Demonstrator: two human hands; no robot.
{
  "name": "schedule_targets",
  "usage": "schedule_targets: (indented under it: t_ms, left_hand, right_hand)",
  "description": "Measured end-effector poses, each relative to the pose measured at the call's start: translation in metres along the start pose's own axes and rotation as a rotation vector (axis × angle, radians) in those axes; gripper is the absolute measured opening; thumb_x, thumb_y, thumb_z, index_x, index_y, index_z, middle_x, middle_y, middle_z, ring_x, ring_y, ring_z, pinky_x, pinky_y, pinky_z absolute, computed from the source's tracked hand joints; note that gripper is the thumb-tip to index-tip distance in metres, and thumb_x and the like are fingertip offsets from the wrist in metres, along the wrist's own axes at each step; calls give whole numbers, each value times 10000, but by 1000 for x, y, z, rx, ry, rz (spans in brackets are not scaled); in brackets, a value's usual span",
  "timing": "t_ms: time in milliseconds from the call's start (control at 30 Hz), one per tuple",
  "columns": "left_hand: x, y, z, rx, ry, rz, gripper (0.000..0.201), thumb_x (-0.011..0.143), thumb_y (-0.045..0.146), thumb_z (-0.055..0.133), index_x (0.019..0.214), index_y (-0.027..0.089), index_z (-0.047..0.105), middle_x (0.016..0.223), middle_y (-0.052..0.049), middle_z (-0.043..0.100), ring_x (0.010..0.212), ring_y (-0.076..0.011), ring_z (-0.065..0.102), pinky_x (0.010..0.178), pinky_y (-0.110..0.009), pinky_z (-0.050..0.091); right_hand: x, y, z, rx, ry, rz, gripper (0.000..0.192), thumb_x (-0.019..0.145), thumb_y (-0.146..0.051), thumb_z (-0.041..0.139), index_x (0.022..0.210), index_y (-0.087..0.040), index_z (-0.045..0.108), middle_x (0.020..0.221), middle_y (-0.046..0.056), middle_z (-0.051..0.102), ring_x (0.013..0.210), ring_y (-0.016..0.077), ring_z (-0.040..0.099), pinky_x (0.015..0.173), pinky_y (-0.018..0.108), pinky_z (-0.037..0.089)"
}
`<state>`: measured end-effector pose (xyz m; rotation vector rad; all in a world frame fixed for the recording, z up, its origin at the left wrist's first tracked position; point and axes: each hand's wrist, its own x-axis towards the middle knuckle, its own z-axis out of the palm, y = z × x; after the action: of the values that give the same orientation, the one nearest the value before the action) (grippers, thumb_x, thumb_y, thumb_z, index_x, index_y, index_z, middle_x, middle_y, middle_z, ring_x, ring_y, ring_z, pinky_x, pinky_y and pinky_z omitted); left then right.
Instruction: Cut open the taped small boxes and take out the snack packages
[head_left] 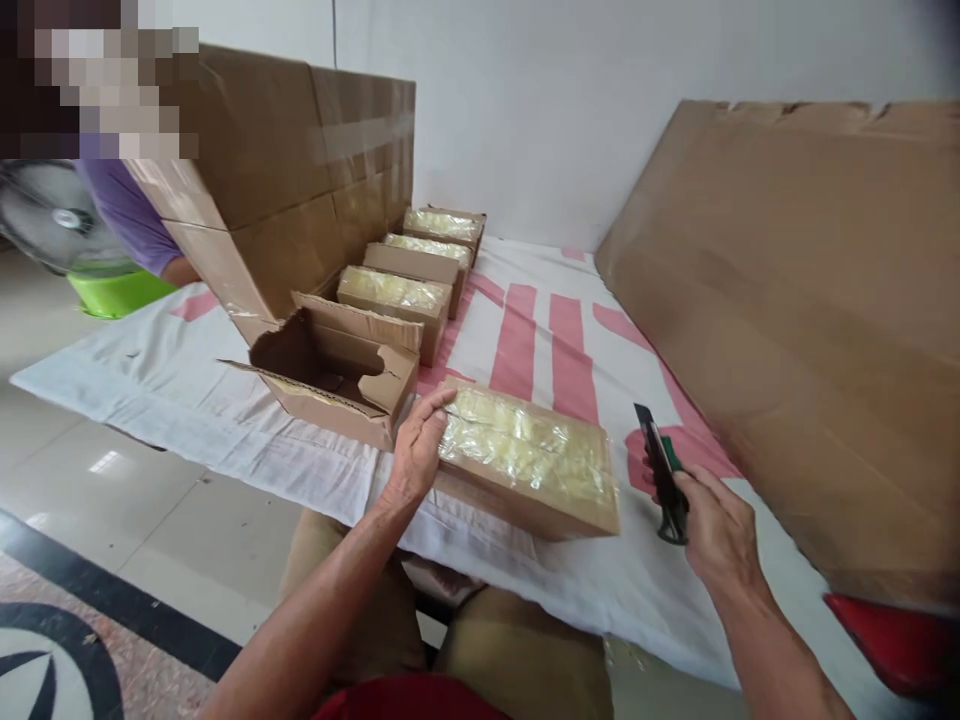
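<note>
A long cardboard box (529,450) lies on the cloth-covered table in front of me, its yellowish top under shiny transparent tape or film. My left hand (418,450) grips the box's left end, fingers over the top edge; the thumb is not clearly visible. To the right of the box, my right hand (718,530) is closed around a dark utility knife (664,475) with a green part. Its blade end points up and away from me, apart from the box. An open cardboard box (337,415) with raised flaps sits just beyond my left hand.
Several similar boxes (397,290) stand in a row toward the wall. Stacked large cartons (277,170) rise at the left, near a person's purple sleeve (127,215) and a fan (64,215). A large cardboard panel or carton (810,330) borders the right side. Something red (892,640) lies at lower right.
</note>
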<state>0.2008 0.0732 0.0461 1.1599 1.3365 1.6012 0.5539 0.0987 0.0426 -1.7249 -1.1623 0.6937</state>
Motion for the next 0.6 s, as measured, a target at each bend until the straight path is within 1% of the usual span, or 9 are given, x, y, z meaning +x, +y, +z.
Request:
schedule_targets:
  t_ms: [67, 100, 167, 233, 333, 367, 500, 600]
  left_hand:
    - [0, 0, 0, -1, -1, -9, 429, 894, 369, 545, 1209, 161, 751, 1331, -105, 735, 1288, -282, 636, 1163, -424, 439]
    - [0, 0, 0, -1, 1, -14, 433, 892, 370, 546, 1211, 162, 751, 1332, -103, 735, 1282, -283, 637, 1158, -425, 441]
    - [-1, 0, 0, 2, 3, -21, 437, 883, 365, 544, 1208, 163, 754, 1334, -98, 736, 1273, -283, 638, 1151, -428, 445]
    - [-1, 1, -1, -2, 4, -27, 449, 869, 366, 542, 1207, 162, 756, 1337, -94, 735, 1277, -287, 632, 1153, -432, 440]
    - [-1, 0, -3, -9, -13, -52, 484, 827, 351, 556, 1229, 168, 754, 1351, -85, 727, 1286, -296, 619, 1162, -441, 428]
    - [-1, -1, -3, -12, -20, -66, 498, 807, 337, 560, 1236, 174, 754, 1357, -79, 724, 1288, -299, 615, 1162, -443, 426]
    - [-1, -7, -5, -57, -45, -107, 564, 754, 296, 550, 1273, 194, 746, 1383, -61, 704, 1299, -302, 596, 1171, -441, 409]
    - [-1, -10, -5, -91, -57, -117, 599, 738, 287, 546, 1300, 207, 737, 1400, -54, 692, 1299, -301, 591, 1182, -444, 395]
  right_hand:
    - [-5, -16, -2, 174, -51, 29, 294, 820, -473, 722, 919, -197, 749, 839, 100, 750, 697, 234, 673, 624, 355, 552]
    - [-8, -23, -3, 225, -85, 30, 301, 812, -477, 757, 920, -195, 754, 874, 111, 759, 697, 221, 667, 619, 345, 550]
    - [-16, -35, -3, 252, -149, 0, 330, 793, -482, 812, 957, -199, 769, 919, 119, 770, 709, 212, 664, 629, 339, 559]
    - [-24, -44, -3, 228, -190, -73, 373, 797, -504, 818, 1005, -197, 775, 969, 116, 779, 753, 210, 677, 683, 340, 585]
    - [-34, -60, -5, 89, -264, -193, 443, 863, -569, 747, 1083, -185, 771, 1054, 111, 791, 861, 218, 707, 799, 343, 609]
    - [-38, -67, -5, 14, -286, -241, 447, 887, -581, 716, 1094, -189, 771, 1042, 100, 795, 877, 223, 715, 815, 343, 610]
    - [-51, -103, -3, -273, -385, -490, 376, 960, -530, 618, 1112, -225, 777, 917, 38, 791, 858, 229, 737, 796, 336, 611]
    - [-58, -126, 5, -414, -488, -655, 357, 1012, -428, 546, 1217, -231, 761, 954, 35, 802, 861, 217, 746, 770, 315, 605]
